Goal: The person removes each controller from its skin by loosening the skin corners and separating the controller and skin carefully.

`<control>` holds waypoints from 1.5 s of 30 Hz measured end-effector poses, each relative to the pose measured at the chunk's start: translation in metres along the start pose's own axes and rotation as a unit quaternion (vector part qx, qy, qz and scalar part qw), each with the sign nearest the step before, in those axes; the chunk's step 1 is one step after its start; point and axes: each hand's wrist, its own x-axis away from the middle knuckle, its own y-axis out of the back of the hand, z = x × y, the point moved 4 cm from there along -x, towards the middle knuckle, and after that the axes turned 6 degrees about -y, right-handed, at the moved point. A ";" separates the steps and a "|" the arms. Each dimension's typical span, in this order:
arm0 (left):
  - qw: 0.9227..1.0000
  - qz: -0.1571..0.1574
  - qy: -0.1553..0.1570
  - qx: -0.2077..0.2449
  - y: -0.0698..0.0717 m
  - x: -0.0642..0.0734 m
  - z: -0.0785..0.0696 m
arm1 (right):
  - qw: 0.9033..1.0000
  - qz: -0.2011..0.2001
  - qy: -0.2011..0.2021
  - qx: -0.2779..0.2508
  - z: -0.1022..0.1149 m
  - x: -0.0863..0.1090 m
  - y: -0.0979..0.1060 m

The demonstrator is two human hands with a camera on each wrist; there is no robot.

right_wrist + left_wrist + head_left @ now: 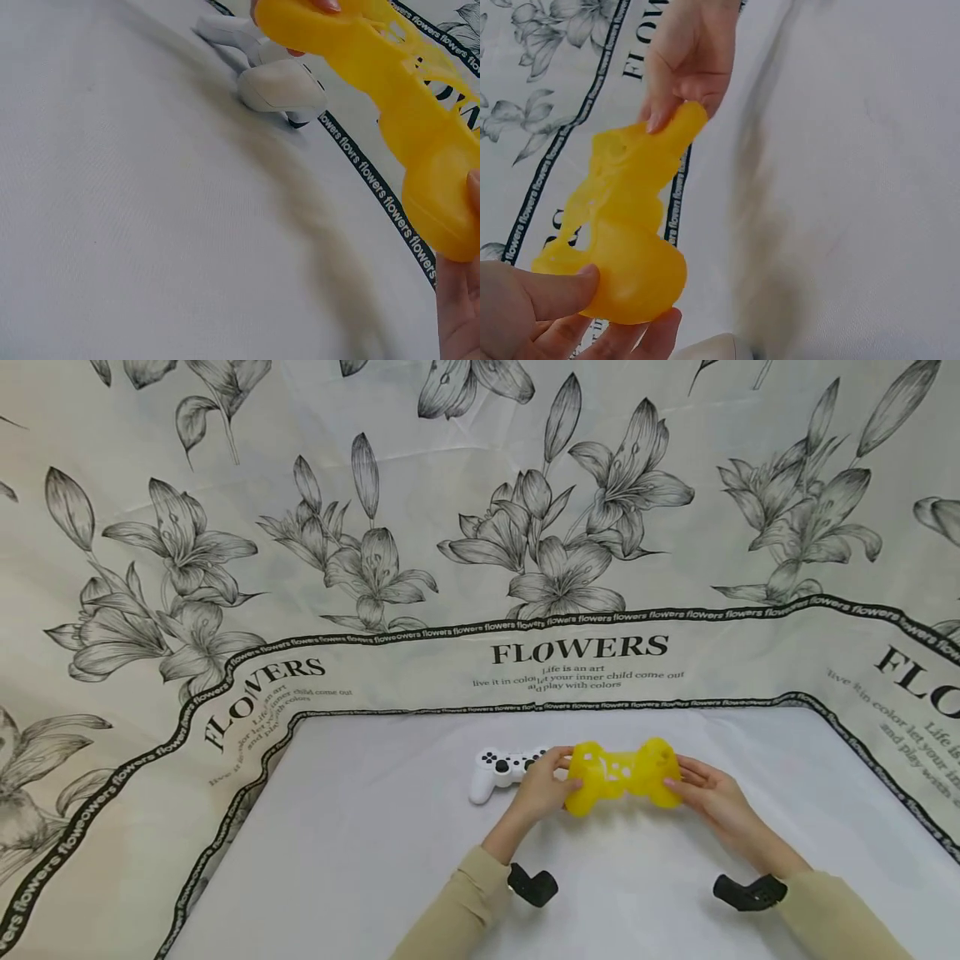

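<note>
A yellow silicone game controller cover [624, 777] is held up between both hands, its holes facing upward. My left hand [543, 792] pinches its left grip end, thumb on the near face. At the other end, my right hand [718, 803] pinches the right grip the same way. In the left wrist view the cover [634, 274] looks soft and hollow, with cut-outs along one side. Behind the left hand a white game controller [489, 778] lies on the table, its right part hidden by hand and cover. The right wrist view shows the controller [279, 86] beyond the cover [386, 94].
White cloth covers the table [360, 843]. A flower-printed curtain [405, 672] with black lettered bands rises along the back and both sides. Black wrist mounts [534, 887] stick out from the beige sleeves [457, 906].
</note>
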 end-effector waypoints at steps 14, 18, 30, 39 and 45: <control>0.983 -0.140 -0.066 -0.099 -0.002 -0.023 -0.011 | 0.991 -0.087 -0.011 0.100 0.006 -0.011 0.009; 0.982 -0.136 -0.063 -0.115 -0.005 -0.031 -0.007 | 0.989 -0.094 -0.030 0.105 0.009 -0.014 0.011; 0.981 -0.096 -0.034 -0.166 -0.018 -0.043 0.004 | 0.984 -0.086 -0.077 0.134 -0.001 -0.017 0.018; 0.971 -0.070 -0.041 -0.227 -0.030 -0.040 0.008 | 0.981 -0.071 -0.101 0.151 -0.011 -0.017 0.022; 0.952 -0.044 -0.080 -0.291 -0.035 -0.035 0.005 | 0.966 -0.093 -0.068 0.232 -0.011 -0.012 0.024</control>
